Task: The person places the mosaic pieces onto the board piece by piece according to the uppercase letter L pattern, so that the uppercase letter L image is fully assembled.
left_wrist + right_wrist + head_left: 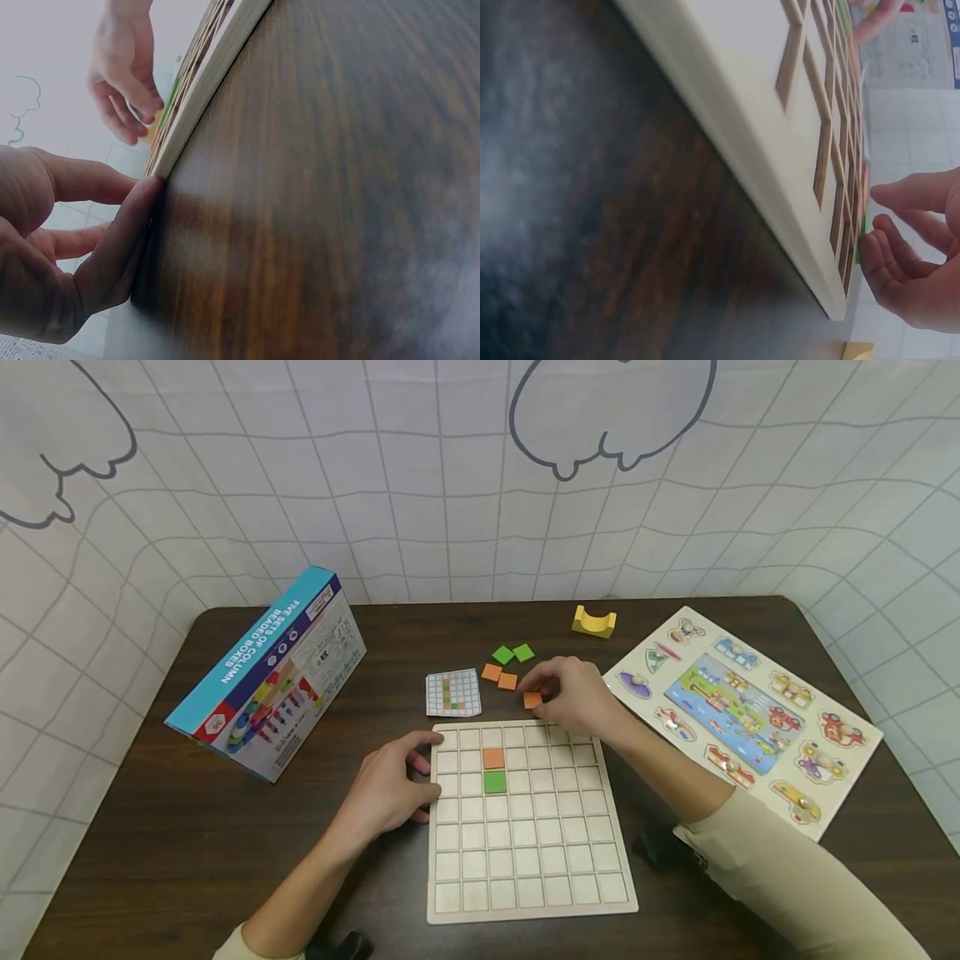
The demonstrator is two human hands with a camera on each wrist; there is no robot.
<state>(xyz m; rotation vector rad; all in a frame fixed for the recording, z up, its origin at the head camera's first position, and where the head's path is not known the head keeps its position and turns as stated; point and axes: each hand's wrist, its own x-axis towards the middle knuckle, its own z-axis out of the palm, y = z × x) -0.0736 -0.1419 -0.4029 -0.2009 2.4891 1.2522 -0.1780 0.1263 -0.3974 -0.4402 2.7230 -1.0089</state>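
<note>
My left hand is at the left edge of a pale wooden grid board, with thumb and fingertips touching its rim. In the left wrist view the fingertips press against the board's side. My right hand, beyond the board's far edge, pinches an orange square tile between thumb and fingers. On the board lie an orange tile and, directly below it, a green tile. Past the board are two more orange tiles and two green tiles.
A small pattern card lies behind the board. At the left stands a blue-topped cardboard box. A wooden picture puzzle lies at the right, partly under my right arm. A yellow arched block sits near the far edge.
</note>
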